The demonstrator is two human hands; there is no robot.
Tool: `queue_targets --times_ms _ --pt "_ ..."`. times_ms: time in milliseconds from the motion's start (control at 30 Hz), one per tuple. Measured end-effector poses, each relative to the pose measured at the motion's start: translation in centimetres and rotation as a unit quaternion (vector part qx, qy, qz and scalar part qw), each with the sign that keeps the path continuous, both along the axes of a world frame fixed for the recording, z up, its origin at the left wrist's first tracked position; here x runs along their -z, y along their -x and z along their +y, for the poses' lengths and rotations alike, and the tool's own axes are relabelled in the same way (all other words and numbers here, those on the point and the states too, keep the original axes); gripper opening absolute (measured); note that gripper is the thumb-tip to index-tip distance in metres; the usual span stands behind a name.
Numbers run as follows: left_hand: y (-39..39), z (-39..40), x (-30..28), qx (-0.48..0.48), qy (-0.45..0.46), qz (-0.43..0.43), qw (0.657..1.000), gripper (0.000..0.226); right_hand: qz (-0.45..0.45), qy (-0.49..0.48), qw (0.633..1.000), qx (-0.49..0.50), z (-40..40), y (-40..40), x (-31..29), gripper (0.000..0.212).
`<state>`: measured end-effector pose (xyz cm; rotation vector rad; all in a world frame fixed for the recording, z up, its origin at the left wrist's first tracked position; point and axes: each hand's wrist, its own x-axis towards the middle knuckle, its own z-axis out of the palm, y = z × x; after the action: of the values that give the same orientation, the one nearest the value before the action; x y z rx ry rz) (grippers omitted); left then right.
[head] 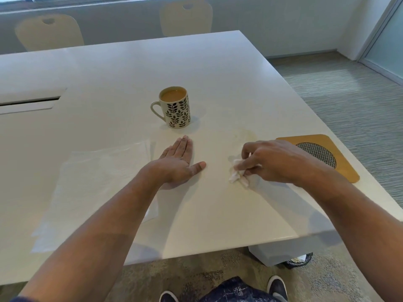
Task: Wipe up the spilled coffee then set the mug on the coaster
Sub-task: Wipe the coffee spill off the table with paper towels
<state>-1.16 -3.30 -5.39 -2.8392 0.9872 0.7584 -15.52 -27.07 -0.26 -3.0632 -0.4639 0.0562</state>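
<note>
A cream mug (177, 110) with a dark leaf pattern stands upright mid-table, full of milky coffee, handle to the left. A faint coffee smear (247, 135) lies right of and nearer than the mug. My right hand (272, 161) pinches a crumpled white tissue (237, 174) against the table just below that smear. My left hand (181, 159) rests flat on the table, fingers straight, in front of the mug. The tan square coaster (346, 168) with a dark woven round centre lies by the table's right edge, partly behind my right hand.
Flat white paper towels (96, 182) lie on the white table (218, 68) under my left forearm. A slot (30, 101) is cut in the table at the left. Two pale chairs (49, 32) stand behind the far edge. The near edge crosses below my forearms.
</note>
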Motion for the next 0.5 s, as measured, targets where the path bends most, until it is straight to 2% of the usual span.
queue_targets --times_ms 167,300,400,500 --pt "-0.1 0.0 0.0 -0.004 0.002 0.003 1.0 0.088 -0.038 0.019 0.998 0.044 -0.5 -2.3 0.1 0.033" --pt "0.2 0.0 -0.1 -0.004 0.005 -0.001 1.0 0.087 -0.091 -0.009 0.993 0.068 0.8 -4.9 -0.6 0.031" --pt "0.2 0.0 -0.1 -0.005 0.006 -0.002 1.0 0.087 -0.112 -0.016 0.993 0.035 1.8 -7.0 -0.3 0.032" --pt "0.2 0.0 -0.1 -0.003 0.007 -0.003 1.0 0.088 -0.09 0.027 0.995 -0.02 2.6 -8.8 0.5 0.039"
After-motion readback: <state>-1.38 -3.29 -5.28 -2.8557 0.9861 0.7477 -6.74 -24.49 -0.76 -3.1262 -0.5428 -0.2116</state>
